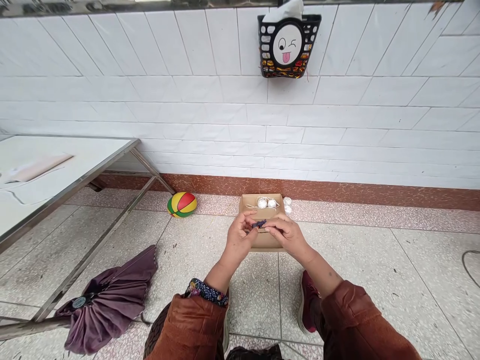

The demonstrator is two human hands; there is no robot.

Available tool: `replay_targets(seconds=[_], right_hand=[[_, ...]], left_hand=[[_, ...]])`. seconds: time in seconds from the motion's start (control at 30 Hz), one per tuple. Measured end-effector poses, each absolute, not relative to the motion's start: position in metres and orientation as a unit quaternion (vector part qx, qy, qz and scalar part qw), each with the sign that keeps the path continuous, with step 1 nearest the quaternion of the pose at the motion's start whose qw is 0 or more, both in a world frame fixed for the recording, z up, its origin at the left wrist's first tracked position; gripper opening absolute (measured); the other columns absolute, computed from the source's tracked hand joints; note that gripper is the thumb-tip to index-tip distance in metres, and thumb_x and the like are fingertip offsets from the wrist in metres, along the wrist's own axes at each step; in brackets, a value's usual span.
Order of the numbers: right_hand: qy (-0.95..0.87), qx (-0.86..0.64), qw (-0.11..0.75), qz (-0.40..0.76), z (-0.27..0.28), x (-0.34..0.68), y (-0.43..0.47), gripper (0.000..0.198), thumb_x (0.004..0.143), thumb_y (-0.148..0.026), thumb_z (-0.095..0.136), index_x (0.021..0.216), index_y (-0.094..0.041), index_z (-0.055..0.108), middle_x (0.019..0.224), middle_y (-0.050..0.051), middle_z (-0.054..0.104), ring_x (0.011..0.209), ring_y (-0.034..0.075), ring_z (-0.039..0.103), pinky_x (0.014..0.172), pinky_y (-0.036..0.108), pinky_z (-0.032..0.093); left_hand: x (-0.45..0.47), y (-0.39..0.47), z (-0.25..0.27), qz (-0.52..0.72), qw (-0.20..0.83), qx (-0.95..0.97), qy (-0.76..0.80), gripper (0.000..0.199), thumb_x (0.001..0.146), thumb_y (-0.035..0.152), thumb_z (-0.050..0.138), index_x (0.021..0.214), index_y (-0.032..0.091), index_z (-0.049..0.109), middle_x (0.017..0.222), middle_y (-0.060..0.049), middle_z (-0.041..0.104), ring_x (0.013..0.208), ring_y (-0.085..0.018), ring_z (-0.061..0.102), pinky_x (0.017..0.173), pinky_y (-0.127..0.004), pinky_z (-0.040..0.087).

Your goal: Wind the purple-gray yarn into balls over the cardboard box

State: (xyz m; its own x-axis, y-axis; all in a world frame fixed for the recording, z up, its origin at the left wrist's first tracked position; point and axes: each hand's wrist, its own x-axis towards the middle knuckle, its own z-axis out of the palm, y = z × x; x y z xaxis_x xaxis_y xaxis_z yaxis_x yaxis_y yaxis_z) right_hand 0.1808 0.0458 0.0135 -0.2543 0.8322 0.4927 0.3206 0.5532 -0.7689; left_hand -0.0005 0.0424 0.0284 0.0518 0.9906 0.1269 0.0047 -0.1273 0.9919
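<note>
A small dark blue-purple piece (259, 224), too small to name for sure, is pinched between the fingertips of both hands. My left hand (240, 235) closes on its left end, and my right hand (287, 231) closes on its right end. Both hands are over an open cardboard box (262, 244) on the floor, covering part of it. Balls of white yarn (262, 202) with loose strands lie at the back of the box. More white balls (287, 204) sit just outside its right side.
A red, yellow and green ball (182, 204) rests by the wall to the left. Nearer lies a folded purple umbrella (112, 305) beside a metal-legged table (67, 150). A black basket (289, 46) hangs on the tiled wall. At the right edge a dark cable (465, 265) curls.
</note>
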Motion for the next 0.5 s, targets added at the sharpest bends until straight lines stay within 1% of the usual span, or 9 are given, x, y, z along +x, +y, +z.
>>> replay_targets(seconds=[0.13, 0.2, 0.27, 0.33, 0.4, 0.5], right_hand=[[-0.727, -0.403, 0.480, 0.281, 0.010, 0.183, 0.058, 0.017, 0.096, -0.028, 0.061, 0.089, -0.024, 0.076, 0.081, 0.004, 0.070, 0.079, 0.020, 0.066, 0.075, 0.033, 0.055], [-0.727, -0.403, 0.470, 0.297, 0.005, 0.181, 0.061, 0.018, 0.096, -0.026, 0.059, 0.088, -0.023, 0.075, 0.080, 0.004, 0.071, 0.078, 0.019, 0.067, 0.074, 0.032, 0.054], [-0.733, -0.405, 0.450, 0.310, -0.002, 0.177, 0.060, 0.019, 0.097, -0.025, 0.057, 0.090, -0.022, 0.074, 0.081, 0.003, 0.073, 0.077, 0.019, 0.068, 0.072, 0.031, 0.054], [-0.744, -0.406, 0.430, 0.312, -0.006, 0.171, 0.056, 0.020, 0.098, -0.026, 0.056, 0.090, -0.022, 0.074, 0.083, 0.004, 0.074, 0.077, 0.019, 0.068, 0.071, 0.031, 0.054], [-0.756, -0.401, 0.417, 0.307, -0.006, 0.166, 0.049, 0.020, 0.100, -0.027, 0.055, 0.093, -0.023, 0.073, 0.088, 0.005, 0.075, 0.081, 0.020, 0.069, 0.074, 0.031, 0.055], [-0.768, -0.381, 0.426, 0.289, 0.002, 0.163, 0.040, 0.020, 0.101, -0.029, 0.054, 0.100, -0.025, 0.073, 0.094, 0.005, 0.075, 0.087, 0.020, 0.070, 0.079, 0.032, 0.056]], left_hand=[[0.000, 0.038, 0.032, 0.467, 0.560, 0.553, 0.402, 0.039, 0.073, 0.022, 0.078, 0.110, 0.021, 0.065, 0.080, 0.002, 0.059, 0.076, -0.014, 0.057, 0.075, -0.027, 0.044], [0.000, 0.037, 0.034, 0.473, 0.599, 0.528, 0.373, 0.043, 0.073, 0.025, 0.081, 0.112, 0.021, 0.064, 0.080, 0.002, 0.059, 0.076, -0.014, 0.058, 0.075, -0.027, 0.044], [-0.001, 0.037, 0.036, 0.496, 0.614, 0.498, 0.358, 0.045, 0.074, 0.026, 0.081, 0.115, 0.022, 0.062, 0.080, 0.003, 0.059, 0.076, -0.013, 0.057, 0.076, -0.026, 0.045], [-0.002, 0.038, 0.037, 0.526, 0.609, 0.470, 0.362, 0.045, 0.075, 0.026, 0.080, 0.116, 0.023, 0.062, 0.081, 0.003, 0.059, 0.076, -0.012, 0.057, 0.077, -0.026, 0.045], [-0.003, 0.041, 0.036, 0.549, 0.592, 0.450, 0.381, 0.042, 0.075, 0.026, 0.079, 0.114, 0.022, 0.062, 0.080, 0.004, 0.058, 0.075, -0.012, 0.057, 0.076, -0.025, 0.046], [-0.006, 0.044, 0.032, 0.555, 0.546, 0.454, 0.432, 0.037, 0.074, 0.024, 0.076, 0.109, 0.022, 0.062, 0.075, 0.004, 0.057, 0.070, -0.012, 0.055, 0.072, -0.025, 0.045]])
